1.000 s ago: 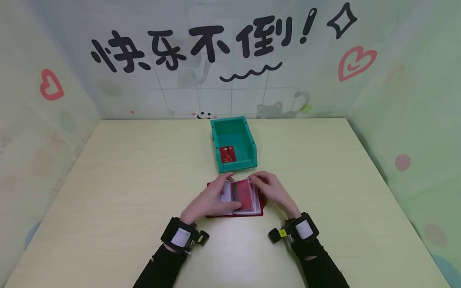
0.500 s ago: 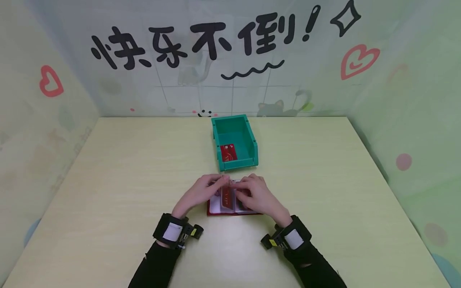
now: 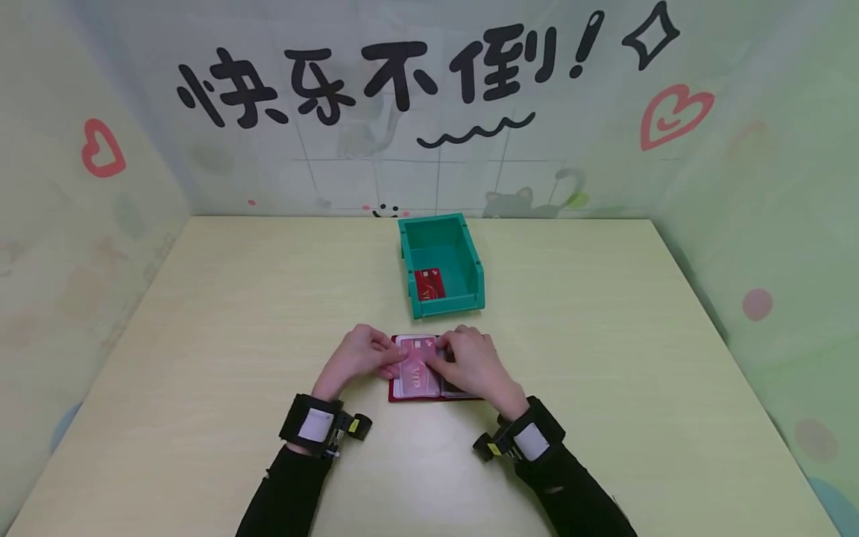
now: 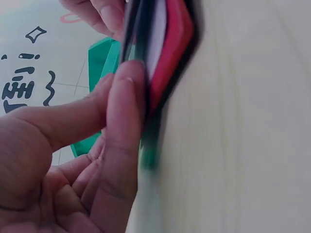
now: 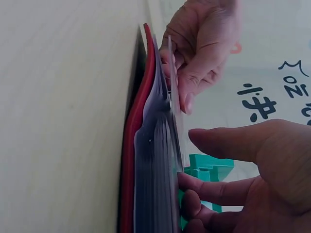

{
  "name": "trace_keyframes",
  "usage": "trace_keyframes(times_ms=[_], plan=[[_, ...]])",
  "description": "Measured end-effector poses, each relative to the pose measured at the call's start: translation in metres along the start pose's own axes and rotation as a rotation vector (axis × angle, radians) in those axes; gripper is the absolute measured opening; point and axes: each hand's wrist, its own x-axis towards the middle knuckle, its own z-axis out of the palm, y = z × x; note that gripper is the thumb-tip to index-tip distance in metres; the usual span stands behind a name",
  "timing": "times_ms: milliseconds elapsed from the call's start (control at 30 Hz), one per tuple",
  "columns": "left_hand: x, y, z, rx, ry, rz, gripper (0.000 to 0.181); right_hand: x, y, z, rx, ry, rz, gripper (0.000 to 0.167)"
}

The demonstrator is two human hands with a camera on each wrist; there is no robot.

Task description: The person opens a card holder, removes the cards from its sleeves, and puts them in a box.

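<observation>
A small card holder booklet with a red cover lies spread on the table, its clear sleeve pages showing. A pinkish card marked VIP sits within the left-hand page, under a sheen. My left hand pinches the outer edge of that page between thumb and fingers. In the right wrist view the page stands lifted off the red cover. My right hand is over the right half near the spine, fingertips touching the pages and thumb held apart. It covers much of the dark right-hand page.
Just beyond the booklet stands a teal open-front bin, with a red VIP card lying in its near left corner. Printed fabric walls border the table at the back and both sides.
A page with a red card has turned over from the right side to the left. My left hand shifted left with its edge; my right hand moved left toward the spine.
</observation>
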Motion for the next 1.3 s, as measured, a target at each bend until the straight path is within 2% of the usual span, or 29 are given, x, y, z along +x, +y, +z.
trace_keyframes(times_ms=[133, 433, 767, 1067, 1300], plan=[[0.001, -0.003, 0.001, 0.02, -0.017, 0.002, 0.021, 0.001, -0.001, 0.001, -0.009, -0.022, 0.025, 0.025], [0.002, -0.003, 0.001, 0.06, -0.029, 0.039, 0.019, 0.003, -0.001, 0.006, -0.029, -0.047, 0.052, 0.033], [0.004, -0.007, 0.003, 0.04, -0.055, 0.105, 0.013, 0.004, 0.005, 0.007, 0.035, -0.027, 0.064, 0.02], [0.003, -0.005, 0.004, 0.028, -0.043, 0.07, 0.01, 0.003, 0.012, 0.01, 0.105, 0.002, 0.049, 0.017], [0.004, -0.005, 0.005, 0.035, -0.05, 0.061, 0.01, 0.001, 0.025, 0.001, 0.153, 0.016, 0.103, 0.014]])
